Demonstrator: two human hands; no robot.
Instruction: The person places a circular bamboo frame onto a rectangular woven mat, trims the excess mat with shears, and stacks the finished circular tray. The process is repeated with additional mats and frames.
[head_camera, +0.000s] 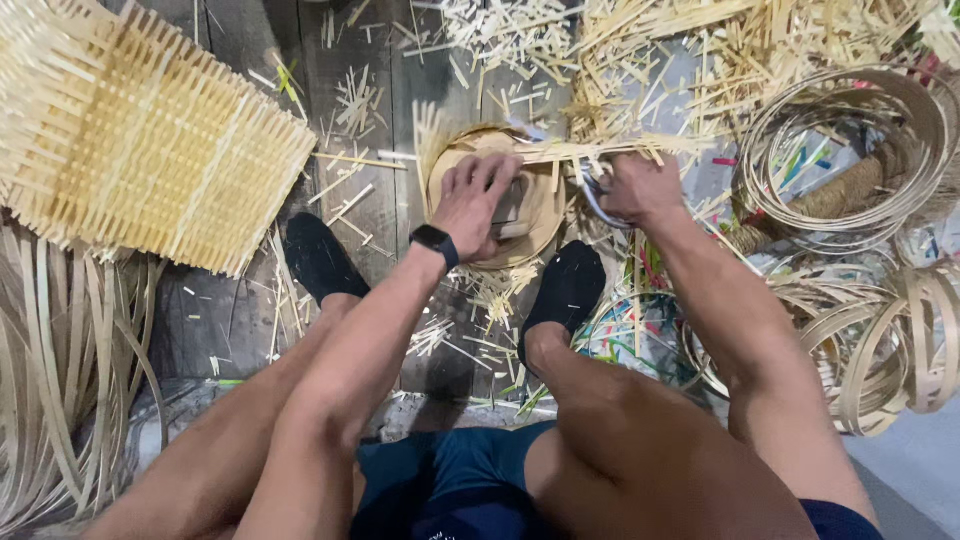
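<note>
Around the round basket (497, 205), bamboo offcuts (610, 70) crowd.

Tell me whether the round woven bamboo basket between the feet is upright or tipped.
Cannot tell for sure. The round woven bamboo basket shows its circular face to the camera, but the left hand pressing on it hides the middle.

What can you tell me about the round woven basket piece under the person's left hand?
The round basket piece is pale tan, woven from thin flat strips with a curved rim. It lies flat on the dark plank floor, between the person's black-socked feet. The left hand presses down on its middle, covering much of it. Loose strip ends stick out along its top edge toward the right hand, which grips a metal cutting tool beside it.
</note>
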